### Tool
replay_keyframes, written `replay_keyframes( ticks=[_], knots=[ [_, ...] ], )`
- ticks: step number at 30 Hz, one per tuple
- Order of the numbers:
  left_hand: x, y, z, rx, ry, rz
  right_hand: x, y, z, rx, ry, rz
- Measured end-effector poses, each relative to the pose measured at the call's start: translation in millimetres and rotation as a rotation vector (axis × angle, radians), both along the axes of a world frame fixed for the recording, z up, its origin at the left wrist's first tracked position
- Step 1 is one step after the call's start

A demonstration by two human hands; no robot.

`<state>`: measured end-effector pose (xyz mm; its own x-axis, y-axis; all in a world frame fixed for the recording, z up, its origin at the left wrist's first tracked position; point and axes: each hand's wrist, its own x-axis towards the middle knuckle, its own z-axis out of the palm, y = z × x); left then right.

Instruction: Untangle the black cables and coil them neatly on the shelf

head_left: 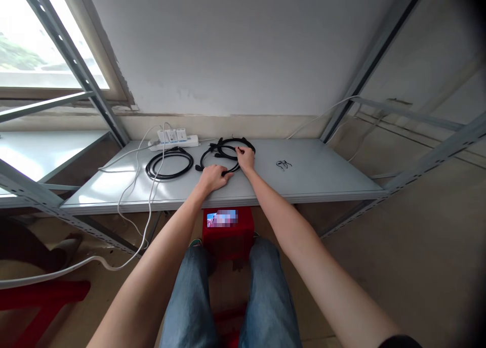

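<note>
Your jeans (pixel 228 292) lay nearest the camera at the bottom, the knees on either side of a red stool (pixel 228 242), with your two bare forearms reaching forward above them. On top of the stool was a phone (pixel 222 218) with its screen lit. Ahead of you, both hands worked over a grey metal shelf (pixel 319 173), where a black cable (pixel 228 156) lay in overlapping loops just in from the front edge, near the middle of the shelf's length. Your left hand (pixel 214 178) was at the near side of the looser loop, its grip closed on the cable between thumb and fingers. Your right hand (pixel 246 158) was at the right side, where the loops crossed, its fingertips pinched together on a small black part of the cable. Dark plug ends stuck out at the left of the loops. To the left, apart from your hands, a coiled black cable (pixel 167 177) rested in a neat ring; behind it stood a white power strip (pixel 192 142) carrying white adapters (pixel 171 135), with white cords (pixel 152 191) trailing forward over the shelf edge. To the right of your right hand, well apart from it, lay a small tangle of thin black ties (pixel 283 164).
</note>
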<state>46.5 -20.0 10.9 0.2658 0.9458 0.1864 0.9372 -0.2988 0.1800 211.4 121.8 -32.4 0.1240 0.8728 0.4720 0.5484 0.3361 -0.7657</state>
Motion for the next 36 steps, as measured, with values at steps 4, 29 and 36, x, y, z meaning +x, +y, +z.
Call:
replay_keyframes(
  ticks=[4, 29, 36],
  knots=[
    [0, 1, -1.8, -0.009, 0.021, -0.011, 0, -2, 0.0, 0.047, 0.061, -0.004],
    [0, -8, 3.4, -0.074, 0.070, -0.029, 5, -11, 1.2, -0.048, 0.359, -0.056],
    [1, -4, -2.6, -0.063, 0.053, -0.024, 10, -11, -2.9, -0.041, 0.358, -0.053]
  ],
)
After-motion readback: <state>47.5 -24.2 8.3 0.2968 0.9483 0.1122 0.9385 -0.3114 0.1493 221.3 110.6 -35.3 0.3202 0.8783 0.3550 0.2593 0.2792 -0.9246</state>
